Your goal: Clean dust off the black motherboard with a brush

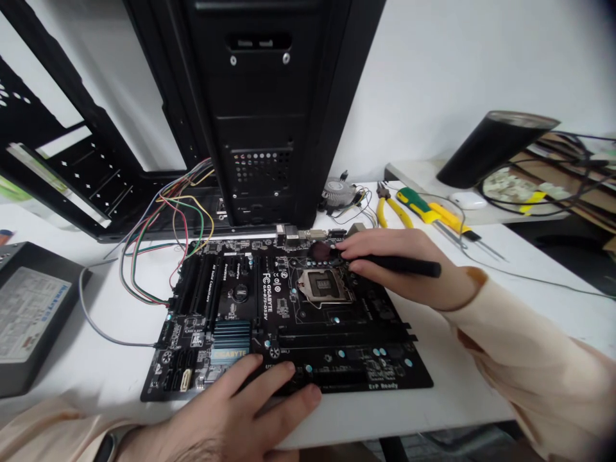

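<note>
A black Gigabyte motherboard lies flat on the white table. My right hand grips a brush by its black handle. The brush's dark, slightly blurred head is down among the parts near the rear ports, just behind the metal CPU socket. Along the board's front edge rests my left hand, fingers spread and nothing held. Its fingertips are close to the blue-grey heatsink. Several coloured wires run from the board's left side towards the case.
Behind the board stands a black computer case. A power supply sits at left. Yellow-handled pliers, a green-and-yellow screwdriver and a round cooler lie at back right, near a black cylinder and cables.
</note>
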A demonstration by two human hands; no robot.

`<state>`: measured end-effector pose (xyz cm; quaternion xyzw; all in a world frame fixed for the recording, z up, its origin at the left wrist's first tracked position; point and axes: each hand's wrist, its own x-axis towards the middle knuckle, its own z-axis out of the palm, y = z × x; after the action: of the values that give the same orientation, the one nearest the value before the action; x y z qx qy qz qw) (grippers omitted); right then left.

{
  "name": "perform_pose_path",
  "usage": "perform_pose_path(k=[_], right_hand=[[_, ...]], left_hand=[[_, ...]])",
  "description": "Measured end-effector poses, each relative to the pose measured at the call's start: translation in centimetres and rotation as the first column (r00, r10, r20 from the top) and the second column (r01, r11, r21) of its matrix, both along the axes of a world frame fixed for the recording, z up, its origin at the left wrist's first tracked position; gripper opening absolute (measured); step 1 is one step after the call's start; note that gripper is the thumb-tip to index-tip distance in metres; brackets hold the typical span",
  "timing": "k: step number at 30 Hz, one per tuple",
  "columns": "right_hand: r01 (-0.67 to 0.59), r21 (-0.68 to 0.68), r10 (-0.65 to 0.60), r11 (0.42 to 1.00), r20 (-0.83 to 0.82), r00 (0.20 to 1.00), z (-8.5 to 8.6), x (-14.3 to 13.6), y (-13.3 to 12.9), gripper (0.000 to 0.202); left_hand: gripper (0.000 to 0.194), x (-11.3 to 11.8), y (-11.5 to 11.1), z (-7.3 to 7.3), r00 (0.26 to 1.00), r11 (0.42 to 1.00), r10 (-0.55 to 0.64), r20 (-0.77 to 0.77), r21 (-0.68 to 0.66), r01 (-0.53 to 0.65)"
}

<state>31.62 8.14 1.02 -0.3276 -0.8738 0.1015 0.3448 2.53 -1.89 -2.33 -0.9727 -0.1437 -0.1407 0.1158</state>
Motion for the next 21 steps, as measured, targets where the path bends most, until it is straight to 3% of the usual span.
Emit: perform_pose_path(k=[11,17,21], right_hand=[[0.062,0.052,-0.059,0.997,-0.058,0.997,0.47,-0.38,-0.04,0.008],[0.095,-0.038,-0.097,0.995,-0.047,0.994,0.56,-0.18,-0.16,0.015],[0.082,0.041,-0.08,0.996,-0.055,0.995,0.52,-0.34,-0.11,0.009]], left_hand=[[0.016,-0.21,-0.14,-0.22,1.0,1.0,-0.004,-0.007,-0.009,0.004],[0.014,-0.23,-0.18,-0.34,1.0,1.0,-0.013,-0.019,-0.025,0.012],[0.016,-0.29,-0.25,-0.62,1.0,1.0,-0.013,-0.01,-0.027,0.013]])
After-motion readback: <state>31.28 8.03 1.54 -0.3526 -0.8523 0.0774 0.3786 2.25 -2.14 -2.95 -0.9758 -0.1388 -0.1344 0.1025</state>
